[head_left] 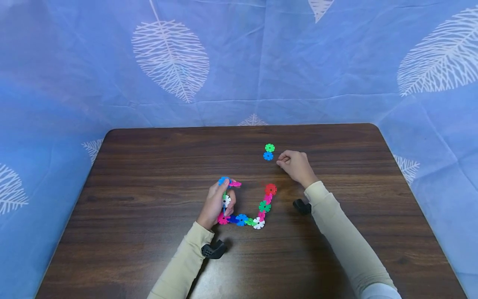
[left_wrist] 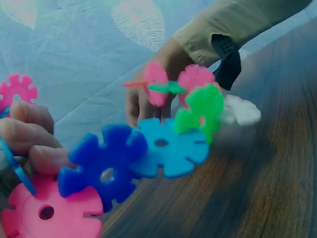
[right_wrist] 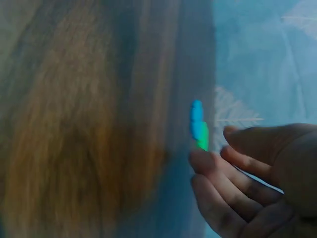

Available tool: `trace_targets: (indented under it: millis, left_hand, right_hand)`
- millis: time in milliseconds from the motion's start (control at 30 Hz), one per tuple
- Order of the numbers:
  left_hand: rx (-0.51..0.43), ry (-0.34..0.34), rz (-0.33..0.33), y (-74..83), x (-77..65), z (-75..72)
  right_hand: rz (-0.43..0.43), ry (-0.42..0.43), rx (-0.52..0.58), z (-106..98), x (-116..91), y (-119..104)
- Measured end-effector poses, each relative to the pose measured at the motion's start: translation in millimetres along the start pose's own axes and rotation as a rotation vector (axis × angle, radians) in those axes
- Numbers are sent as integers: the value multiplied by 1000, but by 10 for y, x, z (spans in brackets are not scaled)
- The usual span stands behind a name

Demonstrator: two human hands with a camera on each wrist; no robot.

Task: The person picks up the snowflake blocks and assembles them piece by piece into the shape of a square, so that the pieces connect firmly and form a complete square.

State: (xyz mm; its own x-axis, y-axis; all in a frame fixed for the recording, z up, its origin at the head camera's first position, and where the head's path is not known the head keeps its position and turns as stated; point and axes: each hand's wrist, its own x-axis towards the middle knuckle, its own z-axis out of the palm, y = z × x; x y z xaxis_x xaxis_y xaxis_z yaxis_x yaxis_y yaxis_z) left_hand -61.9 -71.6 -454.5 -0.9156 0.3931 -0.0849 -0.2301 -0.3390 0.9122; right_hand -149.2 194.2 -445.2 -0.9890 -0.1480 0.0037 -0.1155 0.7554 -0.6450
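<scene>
My left hand [head_left: 215, 203] grips one end of a chain of slotted plastic flower discs, the fingers wrapped round its left side. The chain bends in a U shape: a pink disc [left_wrist: 52, 210] at the lower left corner, then a dark blue disc [left_wrist: 101, 166], a light blue disc [left_wrist: 168, 148] and a white disc [head_left: 259, 223] at the other corner. A red disc [head_left: 271, 189] ends its right side. Past that end, my right hand [head_left: 296, 166] holds nothing, its fingers loosely bent and the thumb apart. Just left of its fingertips lie a blue disc [head_left: 268, 156] and a green disc [head_left: 269, 147].
The dark wooden table [head_left: 149, 166] has its far edge behind the two loose discs. A blue cloth [head_left: 231, 62] with white leaf prints hangs behind and at the sides. Black wrist devices sit below the left wrist [head_left: 214, 250] and beside the right sleeve [head_left: 325, 199].
</scene>
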Motion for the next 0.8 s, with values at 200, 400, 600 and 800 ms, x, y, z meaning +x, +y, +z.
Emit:
trace_targets:
  millis: [200,400,600,800]
  left_hand:
    - [13,3,95,-3,-20,-8]
    - [6,20,140,-13,-35,3]
    - [7,12,154,-24,-22,-11]
    - [5,23,146,-13,-7,-33]
  right_hand:
    - [62,53,-10,215,190,-16]
    - [140,95,-51,346,274,-50]
    - [200,114,-61,372,296,-63]
    - [229,102,-31,386,314,-67]
